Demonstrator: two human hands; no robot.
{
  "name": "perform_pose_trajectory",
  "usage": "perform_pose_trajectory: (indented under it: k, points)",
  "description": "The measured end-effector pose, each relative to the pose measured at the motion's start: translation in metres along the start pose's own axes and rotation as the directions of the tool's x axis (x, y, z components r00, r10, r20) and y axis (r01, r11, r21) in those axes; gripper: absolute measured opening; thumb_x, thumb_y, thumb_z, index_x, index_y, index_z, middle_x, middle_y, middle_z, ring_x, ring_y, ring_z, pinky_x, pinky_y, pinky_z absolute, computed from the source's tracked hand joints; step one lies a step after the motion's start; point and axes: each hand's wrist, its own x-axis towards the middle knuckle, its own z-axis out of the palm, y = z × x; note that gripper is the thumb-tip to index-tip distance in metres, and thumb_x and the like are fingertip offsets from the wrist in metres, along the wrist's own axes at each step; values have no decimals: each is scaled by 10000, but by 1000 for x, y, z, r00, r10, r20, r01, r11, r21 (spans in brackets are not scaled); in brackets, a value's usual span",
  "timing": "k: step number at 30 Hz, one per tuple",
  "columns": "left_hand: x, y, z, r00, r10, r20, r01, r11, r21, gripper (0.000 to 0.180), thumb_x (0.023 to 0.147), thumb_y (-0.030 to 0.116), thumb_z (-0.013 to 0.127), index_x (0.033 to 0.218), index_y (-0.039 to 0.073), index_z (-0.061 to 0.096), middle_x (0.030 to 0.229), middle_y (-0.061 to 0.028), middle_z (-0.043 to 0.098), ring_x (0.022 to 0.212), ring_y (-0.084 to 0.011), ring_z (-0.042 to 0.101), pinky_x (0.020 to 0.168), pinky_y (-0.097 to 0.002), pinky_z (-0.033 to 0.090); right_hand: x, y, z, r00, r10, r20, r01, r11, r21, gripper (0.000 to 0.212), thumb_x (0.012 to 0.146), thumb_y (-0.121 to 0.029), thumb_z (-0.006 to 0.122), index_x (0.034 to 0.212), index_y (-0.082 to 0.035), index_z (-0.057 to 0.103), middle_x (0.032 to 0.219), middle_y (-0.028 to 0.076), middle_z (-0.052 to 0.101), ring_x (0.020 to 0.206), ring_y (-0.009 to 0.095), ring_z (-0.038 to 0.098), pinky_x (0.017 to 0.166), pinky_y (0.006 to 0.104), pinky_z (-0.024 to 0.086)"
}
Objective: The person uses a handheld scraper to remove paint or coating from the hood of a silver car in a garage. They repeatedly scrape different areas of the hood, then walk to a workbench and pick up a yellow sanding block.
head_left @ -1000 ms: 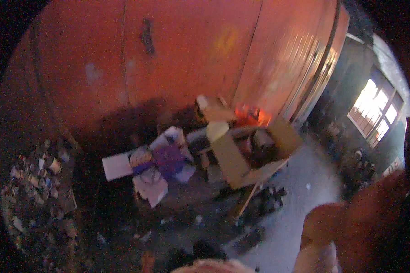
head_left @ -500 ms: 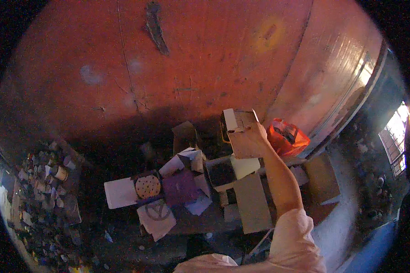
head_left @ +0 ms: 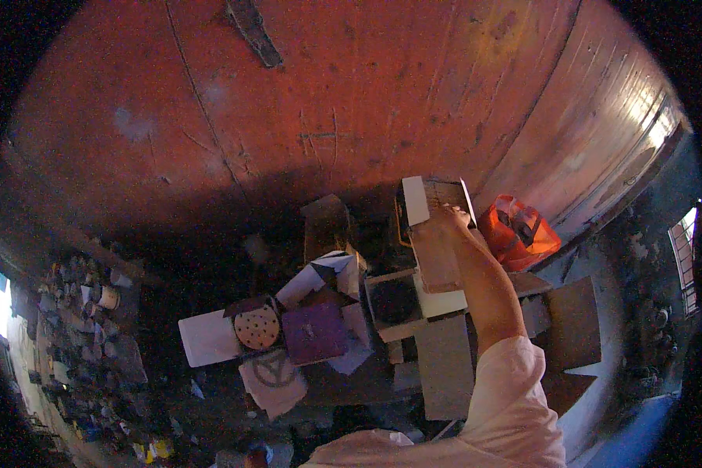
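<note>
My right hand (head_left: 452,219) reaches into the open top of a brown cardboard box (head_left: 438,261) standing near the red wall. A pale flap (head_left: 416,200) is folded out at the box's left side. Small and blurred, my fingers are partly lost in the box opening, and whether they hold anything does not show. Close to the right of this box is an orange-red bag (head_left: 520,233) with dark things inside. My left hand is out of view.
A red, scuffed wall (head_left: 320,101) rises behind the boxes. Left of my arm are a pinkish disc with holes (head_left: 257,326), a purple square piece (head_left: 314,334) and an open box with a dark round thing (head_left: 392,300). Many jumbled items (head_left: 93,335) lie far left.
My right hand has gone from the right edge of the cardboard box into its opening. The view has shifted slightly, so the box and the orange-red bag appear further right.
</note>
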Motion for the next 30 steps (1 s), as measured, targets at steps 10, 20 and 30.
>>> perform_pose_trajectory:
  k: [10, 20, 30]
  points:
    - [-11, -14, -29, 1000, 13, 5, -13, 1000, -16, 261, 1026, 309, 584, 992, 99, 735, 1003, -146, 708, 978, -351, 669, 895, -574, 490, 26, -19, -78, 814, -70, 577, 22, 996, 91, 529, 951, -462, 716, 1347, -112, 687, 1216, 129, 751, 1062, 311, 733, 835, 452, 599]
    - [-99, -66, -67, 995, -51, 87, 50, 999, 13, 275, 1026, 322, 569, 984, 109, 737, 1011, -148, 706, 999, -351, 664, 923, -598, 472, -20, -11, -109, 880, -225, 418, -182, 653, 735, 454, 789, -316, 855, 1198, -139, 772, 1169, 172, 761, 1104, 395, 724, 906, 487, 583]
    - [-99, -79, -83, 993, -36, 111, 32, 999, 37, 289, 1026, 334, 555, 975, 118, 740, 1019, -149, 705, 1020, -351, 659, 951, -623, 454, -17, -43, -216, 760, -493, 423, -100, 555, 826, 401, 767, -134, 783, 1166, -98, 766, 1043, 185, 773, 1022, 344, 749, 862, 436, 573]
